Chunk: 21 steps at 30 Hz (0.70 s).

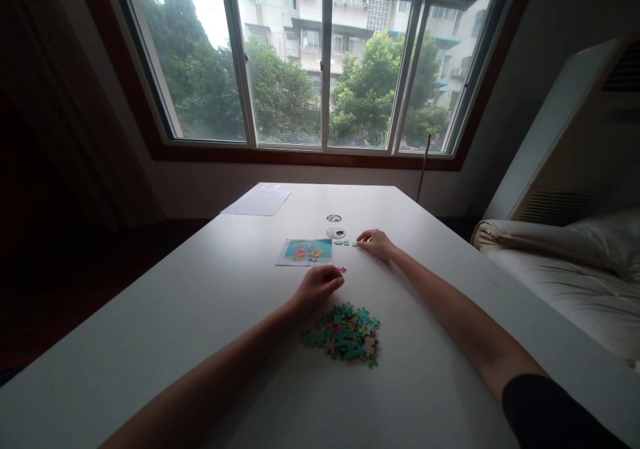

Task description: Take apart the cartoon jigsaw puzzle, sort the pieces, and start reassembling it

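A heap of loose jigsaw pieces (346,333), mostly teal with some pink and yellow, lies on the white table (200,315) close to me. My left hand (316,287) hovers just beyond the heap, fingers pinched on a small pink piece (342,270). My right hand (376,243) reaches further out, fingertips curled on a teal piece (355,243) beside a few joined teal pieces (342,242). A colourful reference picture (306,251) lies flat between the hands and the far edge.
Two small round objects (335,225) sit beyond the picture. A white sheet of paper (257,202) lies at the far left of the table. A bed with pale bedding (565,262) stands to the right. A wide window (320,55) fills the far wall.
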Tool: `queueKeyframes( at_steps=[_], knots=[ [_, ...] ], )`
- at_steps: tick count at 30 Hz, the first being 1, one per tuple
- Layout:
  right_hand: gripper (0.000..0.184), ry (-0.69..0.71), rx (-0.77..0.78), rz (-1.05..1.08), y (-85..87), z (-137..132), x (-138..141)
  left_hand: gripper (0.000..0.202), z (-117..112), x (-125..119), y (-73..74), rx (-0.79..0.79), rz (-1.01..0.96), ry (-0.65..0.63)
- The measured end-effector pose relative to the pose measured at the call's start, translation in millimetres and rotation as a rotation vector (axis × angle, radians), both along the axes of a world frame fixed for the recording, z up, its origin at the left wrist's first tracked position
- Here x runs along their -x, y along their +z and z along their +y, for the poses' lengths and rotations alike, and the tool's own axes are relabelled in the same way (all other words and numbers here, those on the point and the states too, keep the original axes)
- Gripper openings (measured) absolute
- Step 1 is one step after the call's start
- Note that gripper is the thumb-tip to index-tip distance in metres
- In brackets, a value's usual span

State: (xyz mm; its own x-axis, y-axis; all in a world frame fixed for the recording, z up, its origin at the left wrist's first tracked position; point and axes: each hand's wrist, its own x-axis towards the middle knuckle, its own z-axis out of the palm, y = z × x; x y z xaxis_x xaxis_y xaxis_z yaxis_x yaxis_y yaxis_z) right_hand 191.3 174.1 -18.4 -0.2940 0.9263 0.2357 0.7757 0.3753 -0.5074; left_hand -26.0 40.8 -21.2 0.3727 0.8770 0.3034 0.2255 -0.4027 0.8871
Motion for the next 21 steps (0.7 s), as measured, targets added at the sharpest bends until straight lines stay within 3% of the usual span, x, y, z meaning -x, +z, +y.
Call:
queueKeyframes(
  at_steps=[14, 18, 21],
  knots=[
    [0.017, -0.020, -0.040, -0.002, -1.0, 4.0, 14.9, 0.016, -1.6, -1.2, 2.1, -0.012, 0.008, 0.009],
    [0.021, 0.036, -0.073, 0.017, 7.7, -10.1, 17.8, 0.016, -2.6, -1.0, 2.8, -0.025, 0.009, 0.006],
    [0.024, 0.156, -0.064, 0.023, 17.0, -34.4, 19.2, 0.015, -2.3, -0.1, 2.0, -0.030, 0.012, 0.006]
  ],
)
